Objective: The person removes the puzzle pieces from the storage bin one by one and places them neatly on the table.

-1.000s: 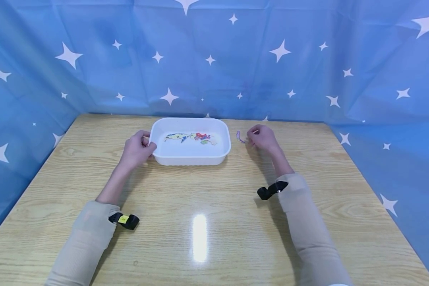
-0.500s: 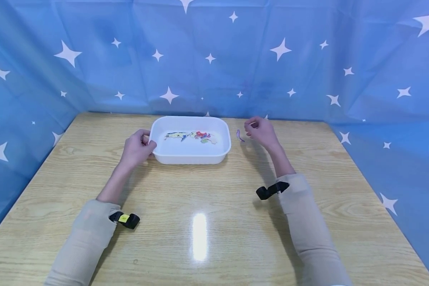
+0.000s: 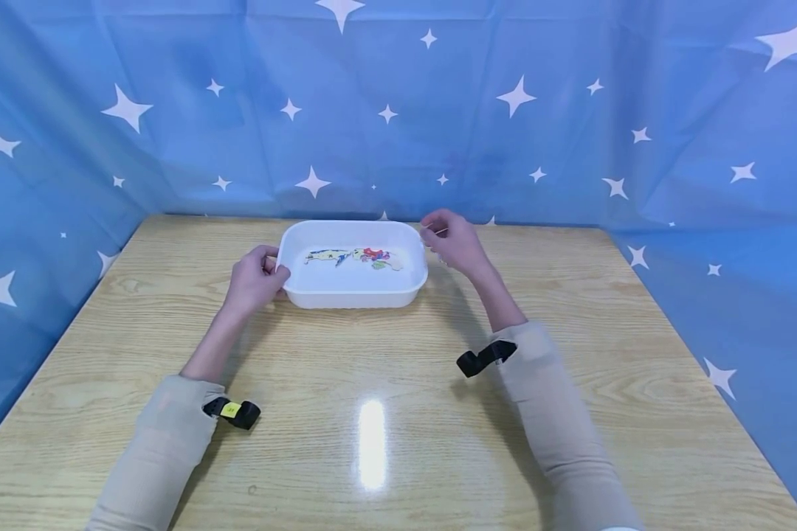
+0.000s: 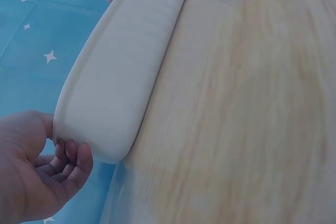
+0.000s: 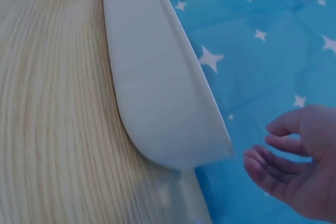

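Observation:
A white rectangular plastic basin [image 3: 352,299] stands near the back of the table. Inside lie flat, colourful cut-out pieces, among them a yellow-and-blue one [image 3: 325,255] and a red one [image 3: 374,254]. My left hand [image 3: 255,279] grips the basin's left end, thumb over the rim and fingers curled beneath it. Beside the right end hovers my right hand [image 3: 457,240], its fingers loosely bent and holding nothing; a small gap to the basin shows in the right wrist view. The small purple piece on the table is mostly hidden under this hand.
The wooden table [image 3: 305,383] extends in front of the basin, with a bright light reflection in its middle. A blue curtain [image 3: 385,147] with white stars hangs right behind the table's back edge and along both sides.
My right hand has moved left, from beyond the purple piece to the basin's right rim, and now covers most of that piece. My left hand keeps its grip on the basin.

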A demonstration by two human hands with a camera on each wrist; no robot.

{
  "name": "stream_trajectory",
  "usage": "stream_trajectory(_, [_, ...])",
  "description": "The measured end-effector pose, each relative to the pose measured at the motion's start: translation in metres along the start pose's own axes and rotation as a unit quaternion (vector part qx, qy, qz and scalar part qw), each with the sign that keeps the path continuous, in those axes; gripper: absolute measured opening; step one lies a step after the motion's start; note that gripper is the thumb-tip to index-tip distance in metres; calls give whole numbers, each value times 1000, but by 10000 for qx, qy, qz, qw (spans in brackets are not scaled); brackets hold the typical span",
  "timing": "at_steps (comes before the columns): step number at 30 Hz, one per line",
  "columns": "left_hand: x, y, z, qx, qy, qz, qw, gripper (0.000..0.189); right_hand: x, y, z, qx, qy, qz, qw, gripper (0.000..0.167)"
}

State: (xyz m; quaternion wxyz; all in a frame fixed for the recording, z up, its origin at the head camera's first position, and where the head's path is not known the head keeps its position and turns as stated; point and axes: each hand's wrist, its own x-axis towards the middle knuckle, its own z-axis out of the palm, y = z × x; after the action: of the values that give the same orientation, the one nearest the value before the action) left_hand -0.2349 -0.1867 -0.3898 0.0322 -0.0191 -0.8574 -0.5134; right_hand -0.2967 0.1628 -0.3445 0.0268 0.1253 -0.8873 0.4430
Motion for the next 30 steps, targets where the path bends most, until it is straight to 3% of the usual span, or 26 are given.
stream_trajectory(11, [1, -2, 0, 14, 27, -17, 10000, 42, 2, -24, 27, -169, -702, -94, 9973, 33])
stream_trajectory(16, [1, -2, 0, 26, 29, -34, 10000, 42, 5, -29, 41, -524, -1023, -104, 9933, 37])
stream_trajectory(27, [2, -2, 0, 21, -19, -21, 10000, 42, 17, -29, 67, -1452, -1104, 50, 9832, 37])
stream_trajectory(30, [2, -2, 0, 35, -13, -13, 10000, 42, 18, -30, 71, -1650, -1132, 257, 9794, 38])
